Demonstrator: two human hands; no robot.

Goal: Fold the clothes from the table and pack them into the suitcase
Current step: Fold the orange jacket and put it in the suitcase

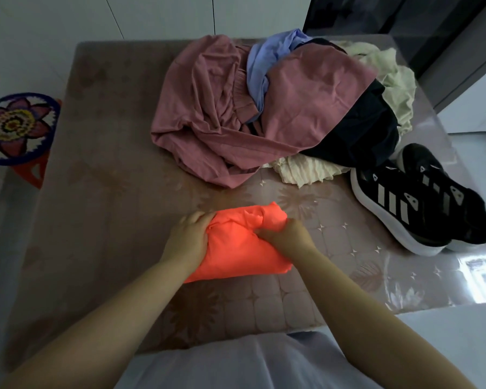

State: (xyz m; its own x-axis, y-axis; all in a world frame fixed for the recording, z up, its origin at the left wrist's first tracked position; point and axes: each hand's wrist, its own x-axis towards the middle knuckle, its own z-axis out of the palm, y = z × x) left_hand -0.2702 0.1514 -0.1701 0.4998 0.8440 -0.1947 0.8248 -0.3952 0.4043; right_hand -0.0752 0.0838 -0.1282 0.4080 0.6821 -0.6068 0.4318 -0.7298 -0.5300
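Note:
A bright orange garment, folded into a small bundle, lies on the table near its front edge. My left hand grips the bundle's left side with curled fingers. My right hand pinches a fold on its upper right. Farther back sits a heap of unfolded clothes: a pink garment, a light blue one, a dark navy one and a cream one. No suitcase is in view.
A pair of black sneakers with white stripes stands on the table's right side. A stool with a flower-patterned cushion stands off the table's left edge. A dark cabinet rises behind the table.

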